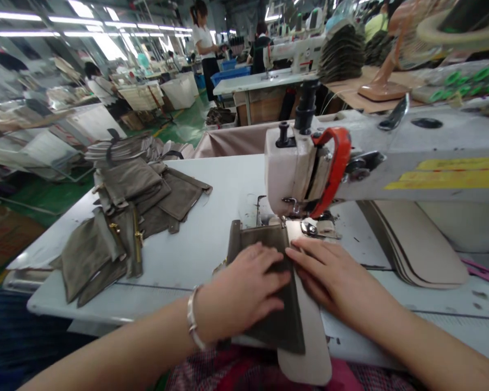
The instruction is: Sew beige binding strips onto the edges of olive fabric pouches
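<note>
Where the white table point(212, 184) runs off to the left, a loose pile of grey-olive fabric pieces point(122, 217) lies on it, some showing brass zip parts, well apart from the hands. Nearer the middle, the left hand point(244, 290), with a silver bracelet point(192, 319) on its wrist, lies palm down on a dark olive fabric panel point(264, 239). Its fingers are stretched out flat and slightly spread, pressing on the cloth rather than gripping it. The panel sits at the front of the table, directly before the person, with its far edge close to the needle area of the sewing machine point(391, 157). Under the panel lies a longer beige piece point(309, 347), whose rounded end hangs over the table's near edge. The right hand point(334, 277) rests just beside the left one, fingers likewise extended and flat. Their tips touch the panel's right edge, and the rest of the hand lies on the beige piece. Above it, an orange-red guard point(337, 163) curves down the machine head. Further right, under the machine arm, a stack of beige pieces point(419, 244) lies on the table.
</note>
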### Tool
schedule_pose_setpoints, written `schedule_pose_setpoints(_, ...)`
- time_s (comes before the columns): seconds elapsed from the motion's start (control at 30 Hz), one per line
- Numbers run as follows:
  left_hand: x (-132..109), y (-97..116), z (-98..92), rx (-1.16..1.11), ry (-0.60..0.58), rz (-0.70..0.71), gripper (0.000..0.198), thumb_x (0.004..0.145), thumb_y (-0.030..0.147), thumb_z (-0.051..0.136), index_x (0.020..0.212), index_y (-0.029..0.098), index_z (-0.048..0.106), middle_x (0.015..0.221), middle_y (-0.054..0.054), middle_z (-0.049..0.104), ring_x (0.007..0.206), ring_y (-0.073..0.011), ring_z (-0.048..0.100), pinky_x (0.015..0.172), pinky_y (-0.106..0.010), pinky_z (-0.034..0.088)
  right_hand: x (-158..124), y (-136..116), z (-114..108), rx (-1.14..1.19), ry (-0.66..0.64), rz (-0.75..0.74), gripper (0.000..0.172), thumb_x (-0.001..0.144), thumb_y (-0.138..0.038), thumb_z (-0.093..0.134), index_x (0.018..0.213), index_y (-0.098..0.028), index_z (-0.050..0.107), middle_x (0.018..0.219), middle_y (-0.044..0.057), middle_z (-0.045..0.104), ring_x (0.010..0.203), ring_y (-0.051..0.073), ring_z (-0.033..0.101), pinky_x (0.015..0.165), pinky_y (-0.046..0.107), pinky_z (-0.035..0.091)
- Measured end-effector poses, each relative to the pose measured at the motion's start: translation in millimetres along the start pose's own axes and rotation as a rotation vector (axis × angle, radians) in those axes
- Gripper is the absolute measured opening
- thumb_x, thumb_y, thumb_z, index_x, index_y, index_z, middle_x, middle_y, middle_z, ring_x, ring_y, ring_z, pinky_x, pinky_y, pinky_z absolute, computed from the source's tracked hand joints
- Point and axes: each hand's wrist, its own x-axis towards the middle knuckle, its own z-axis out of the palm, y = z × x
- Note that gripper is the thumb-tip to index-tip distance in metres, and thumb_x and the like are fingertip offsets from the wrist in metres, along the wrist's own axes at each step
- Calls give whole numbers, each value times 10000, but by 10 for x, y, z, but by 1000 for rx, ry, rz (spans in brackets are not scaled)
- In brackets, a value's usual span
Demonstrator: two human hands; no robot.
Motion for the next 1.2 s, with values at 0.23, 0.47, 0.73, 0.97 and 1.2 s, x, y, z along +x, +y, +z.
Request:
schedule_pose_setpoints(0.23,-591,400,191,-6,3,170,313,953,188,444,1248,209,544,1296,-56,575,1203,-211,513,1100,-390,372,-171,-96,44,18,53,13,400,929,-241,454,1328,-239,477,1353,88,472,1241,245,439,1005,472,403)
schedule_pose_setpoints(0.47,-32,-40,35,-6,144,-11,290,949,279,472,1213,207,567,1297,-69,561,1277,-214,451,1130,-431,324,-180,-98,56,-31,42,8,422,920,-258,463,1341,-239,462,1381,84,452,1246,235,434,1003,444,413)
schedule_pose_setpoints(0.73,278,-316,167,47,141,-86,391,927,324,522,1286,172,490,1372,-96,481,1305,-246,405,1129,-410,307,-182,-71,58,-129,43,-15,450,897,-279,483,1347,-277,457,1360,44,494,1225,246,445,969,459,414)
schedule_pose_setpoints(0.97,280,-312,159,64,132,-82,392,926,301,521,1286,156,474,1378,-89,473,1318,-244,382,1147,-410,278,-171,-63,68,-173,40,-10,481,900,-287,481,1377,-272,425,1383,29,472,1240,231,422,972,432,400)
schedule_pose_setpoints(1.2,297,-300,179,78,135,-81,370,932,284,502,1275,151,469,1361,-88,487,1329,-237,378,1155,-428,272,-170,-94,76,-205,21,3,487,906,-259,464,1390,-246,412,1402,51,450,1261,231,407,980,426,390)
